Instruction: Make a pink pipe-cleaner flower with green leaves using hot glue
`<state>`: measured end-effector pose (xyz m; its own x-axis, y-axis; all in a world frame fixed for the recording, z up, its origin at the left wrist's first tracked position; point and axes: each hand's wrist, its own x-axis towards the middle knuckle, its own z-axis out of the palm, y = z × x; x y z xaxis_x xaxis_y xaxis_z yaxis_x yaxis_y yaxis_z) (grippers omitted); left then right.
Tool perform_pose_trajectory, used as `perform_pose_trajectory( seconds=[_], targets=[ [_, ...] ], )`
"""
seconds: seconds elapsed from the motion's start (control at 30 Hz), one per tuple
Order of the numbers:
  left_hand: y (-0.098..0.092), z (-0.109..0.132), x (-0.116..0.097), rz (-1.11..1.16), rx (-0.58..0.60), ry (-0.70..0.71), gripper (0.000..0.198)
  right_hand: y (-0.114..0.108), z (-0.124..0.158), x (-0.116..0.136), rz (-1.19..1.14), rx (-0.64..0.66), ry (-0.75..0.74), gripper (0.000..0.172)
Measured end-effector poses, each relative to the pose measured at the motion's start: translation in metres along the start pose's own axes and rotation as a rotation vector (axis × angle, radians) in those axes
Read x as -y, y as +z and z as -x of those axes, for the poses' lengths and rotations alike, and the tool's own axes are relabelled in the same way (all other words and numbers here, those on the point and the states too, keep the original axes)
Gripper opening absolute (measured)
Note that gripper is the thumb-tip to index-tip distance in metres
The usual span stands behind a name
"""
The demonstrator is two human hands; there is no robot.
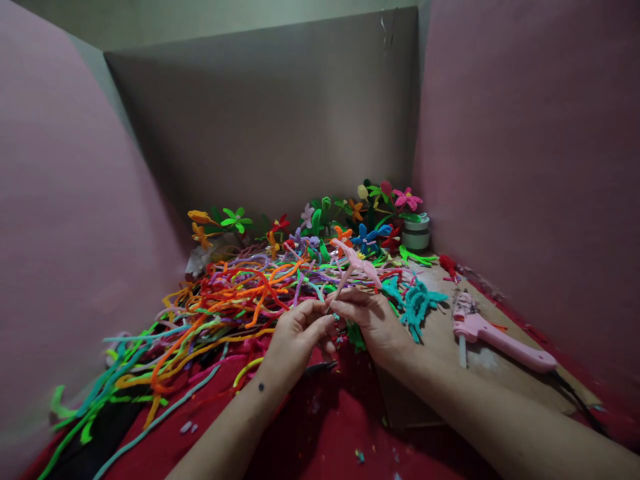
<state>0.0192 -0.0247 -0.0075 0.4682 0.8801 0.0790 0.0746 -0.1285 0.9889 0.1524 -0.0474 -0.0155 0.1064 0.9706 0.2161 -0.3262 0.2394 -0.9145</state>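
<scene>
A pink pipe-cleaner flower with a thin brownish stem rises from between my two hands, tilted up and to the left of my right wrist. My right hand pinches the stem just below the pink petals. Close against it, my left hand is closed with thumb and fingertips at the stem's lower end. The exact contact of the left fingertips is partly hidden. Beneath the hands lie a dark pointed tool and a bit of green pipe cleaner.
Loose coloured pipe cleaners heap at the left and centre. Finished flowers line the back panel. At right, a pink glue gun and teal pipe-cleaner pieces lie on cardboard. A small pot stands behind. Pink panels flank both sides.
</scene>
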Motion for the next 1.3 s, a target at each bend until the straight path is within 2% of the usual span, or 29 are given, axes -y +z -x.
perform_pose_trajectory(
  seconds=[0.1, 0.2, 0.27, 0.37, 0.53, 0.7, 0.83, 0.97, 1.3],
  targets=[
    [0.001, 0.0, 0.009, -0.157, -0.084, 0.108, 0.012, 0.002, 0.0, -0.002, 0.03, -0.047, 0.009, 0.015],
    [0.0, 0.0, 0.017, -0.35, -0.119, 0.249, 0.013, 0.003, 0.0, -0.004, 0.031, -0.032, 0.009, 0.018],
    [-0.001, 0.0, 0.018, -0.38, -0.132, 0.278, 0.013, 0.003, 0.001, -0.003, 0.061, -0.019, 0.007, 0.018],
    [-0.001, 0.0, 0.012, -0.221, -0.12, 0.19, 0.011, 0.003, 0.002, -0.001, 0.103, 0.016, -0.008, 0.017],
    [-0.006, -0.003, 0.005, 0.116, -0.032, -0.013, 0.013, 0.001, 0.0, -0.003, -0.008, 0.131, 0.005, 0.016],
    [-0.009, -0.005, 0.005, 0.366, 0.087, -0.133, 0.015, -0.001, -0.002, -0.009, -0.066, 0.063, 0.033, 0.011],
    [-0.011, -0.005, 0.006, 0.442, 0.144, -0.172, 0.015, -0.001, -0.003, -0.014, -0.157, 0.023, 0.062, 0.008],
    [-0.014, -0.007, 0.01, 0.452, 0.187, -0.169, 0.013, -0.002, -0.004, -0.018, -0.211, 0.036, 0.091, 0.011],
    [-0.016, -0.007, 0.01, 0.463, 0.23, -0.165, 0.011, 0.001, -0.002, -0.02, -0.328, -0.022, 0.117, 0.014]
  ],
)
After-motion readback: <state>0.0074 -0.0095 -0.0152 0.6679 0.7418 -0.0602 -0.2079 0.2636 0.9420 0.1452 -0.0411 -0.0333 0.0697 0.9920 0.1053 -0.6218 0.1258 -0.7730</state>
